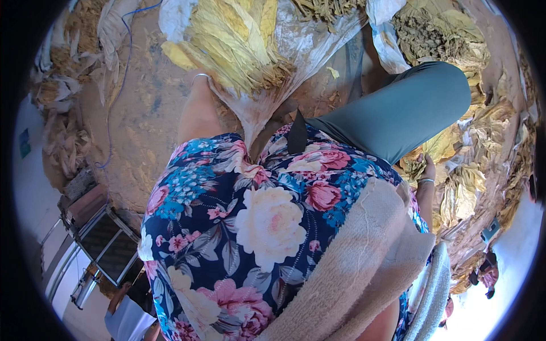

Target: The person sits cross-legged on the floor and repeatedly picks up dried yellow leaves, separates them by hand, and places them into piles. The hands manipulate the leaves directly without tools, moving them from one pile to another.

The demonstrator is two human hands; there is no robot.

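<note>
Item: dry brown leaves, heaped well to the left of the left hand. Item: blue cord, trailing over the floor between that heap and the hand. Item: metal-framed seat, lower left, well apart from the hand, a second person near it.

Item: left hand, a pale bangle at its wrist, set against the lower left edge of a large yellow leaf bundle. Its fingers were mostly hidden; from my place I could not tell how far open they were or whether they gripped. The bundle fanned upward and rightward from it, over a whitish sheet.

Item: grey-green trouser leg, bent, between the two hands. Item: right hand, fingers bent against a leaf bunch just to its left; how firmly it held, I could not tell. Item: pale yellow leaves, lying just right of it.
</note>
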